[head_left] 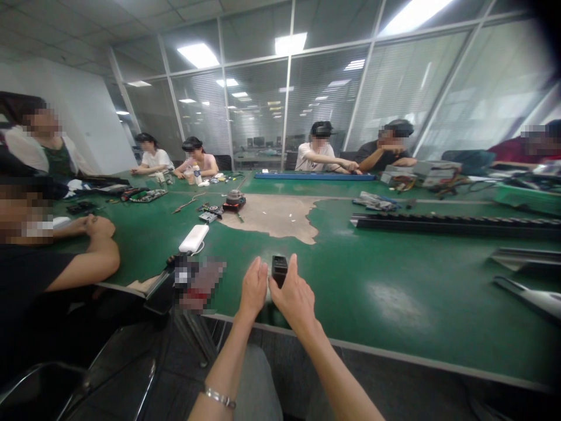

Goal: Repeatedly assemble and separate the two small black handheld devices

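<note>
A small black box-shaped device with slots or ports in its top is on the green table between my hands. My left hand is just left of it, with fingers stretched upward and close together. On the near right side, my right hand has its index finger extended and its thumb apart. That thumb overlaps the device's lower left edge in view; I cannot tell whether it touches. Part of the device's lower end is hidden by my right hand. A metal band circles my left wrist.
On the green table are a white power bank, a round dark component, a bare brown patch and long black rails. A co-worker's forearm rests at left; several other people sit along the far side.
</note>
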Demonstrator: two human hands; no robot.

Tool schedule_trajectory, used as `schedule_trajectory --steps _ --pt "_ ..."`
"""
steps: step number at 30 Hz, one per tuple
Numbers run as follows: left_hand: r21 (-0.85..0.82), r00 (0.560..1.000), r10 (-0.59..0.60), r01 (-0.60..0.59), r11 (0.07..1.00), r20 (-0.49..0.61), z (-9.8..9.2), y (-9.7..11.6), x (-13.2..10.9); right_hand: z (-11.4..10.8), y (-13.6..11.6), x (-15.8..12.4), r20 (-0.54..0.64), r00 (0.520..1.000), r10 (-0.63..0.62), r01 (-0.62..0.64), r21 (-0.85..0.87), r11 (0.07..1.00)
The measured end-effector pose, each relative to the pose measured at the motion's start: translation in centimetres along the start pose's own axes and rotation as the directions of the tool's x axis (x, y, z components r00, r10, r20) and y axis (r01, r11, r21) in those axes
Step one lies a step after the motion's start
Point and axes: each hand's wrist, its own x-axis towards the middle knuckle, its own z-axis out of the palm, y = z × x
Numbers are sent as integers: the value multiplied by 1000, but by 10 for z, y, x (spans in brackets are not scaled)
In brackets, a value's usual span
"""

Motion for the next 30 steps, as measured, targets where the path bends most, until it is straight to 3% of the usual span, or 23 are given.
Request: schedule_trajectory --steps 8,13,22,30 --pt "36 1000 15 -15 999 0 1 0 0 11 8 -10 34 997 -63 64 -23 998" --pt "23 1000 8 -8 1000 -15 2 1 0 22 21 -17 -117 986 -121 137 142 980" --pt "24 1000 6 -6 1000 -8 1 2 0 24 14 -15 -103 995 9 8 160 987" --pt "16 1000 -2 2 1000 -11 1 0 0 23 11 -12 -141 989 44 -16 198 980"
